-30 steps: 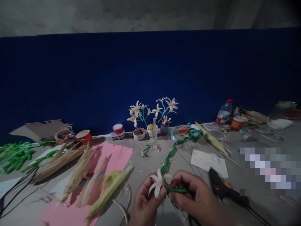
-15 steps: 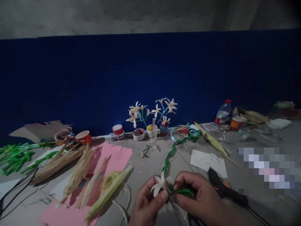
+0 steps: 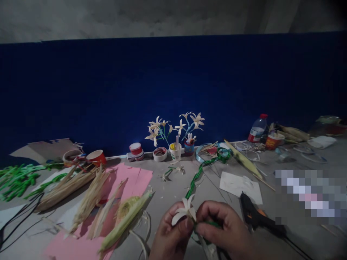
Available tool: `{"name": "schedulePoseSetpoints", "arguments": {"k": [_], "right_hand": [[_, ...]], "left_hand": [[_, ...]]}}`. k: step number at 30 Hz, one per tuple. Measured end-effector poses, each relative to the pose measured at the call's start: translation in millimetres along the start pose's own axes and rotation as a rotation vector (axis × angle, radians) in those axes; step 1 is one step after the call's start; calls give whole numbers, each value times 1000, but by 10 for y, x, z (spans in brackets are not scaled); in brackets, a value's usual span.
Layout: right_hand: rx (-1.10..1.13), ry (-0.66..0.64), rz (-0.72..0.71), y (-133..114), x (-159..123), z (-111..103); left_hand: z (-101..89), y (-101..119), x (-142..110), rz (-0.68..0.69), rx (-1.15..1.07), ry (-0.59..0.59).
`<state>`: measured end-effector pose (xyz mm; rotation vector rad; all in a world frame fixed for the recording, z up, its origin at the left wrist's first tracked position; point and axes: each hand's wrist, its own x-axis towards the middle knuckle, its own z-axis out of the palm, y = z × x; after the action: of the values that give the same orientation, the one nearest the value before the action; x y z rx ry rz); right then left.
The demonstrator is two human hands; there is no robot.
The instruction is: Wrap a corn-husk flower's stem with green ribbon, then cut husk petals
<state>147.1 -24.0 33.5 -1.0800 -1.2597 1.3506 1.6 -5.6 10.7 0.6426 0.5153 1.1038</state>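
Two closed pinches | left fingers: white flower | right fingers: green strip, now more hidden

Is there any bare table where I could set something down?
Mainly one patch of grey table, between the pink paper, the twisted green strand and the left hand, with tiny scraps on it. The left is crowded with husks and green stems, and cups line the back. The right is partly blurred.
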Motion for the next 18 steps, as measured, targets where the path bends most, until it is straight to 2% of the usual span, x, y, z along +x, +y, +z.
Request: {"name": "schedulePoseSetpoints", "arguments": {"k": [5, 9, 12, 15, 18], "right_hand": [[-270, 76, -74, -7, -32, 16], [-323, 92, -96, -5, -58, -2], [-216, 100, -55, -5, -62, -4], [14, 102, -5, 21, -43, 0], [191, -23, 114, 59, -10, -2]], "left_hand": [[-15, -70, 0, 72, 38, 54], [31, -19, -22, 83, 95, 112], [66, 9, -24, 89, 95, 86], [83, 3, -19, 97, 70, 28], [78, -13, -18, 78, 29, 4]]}}
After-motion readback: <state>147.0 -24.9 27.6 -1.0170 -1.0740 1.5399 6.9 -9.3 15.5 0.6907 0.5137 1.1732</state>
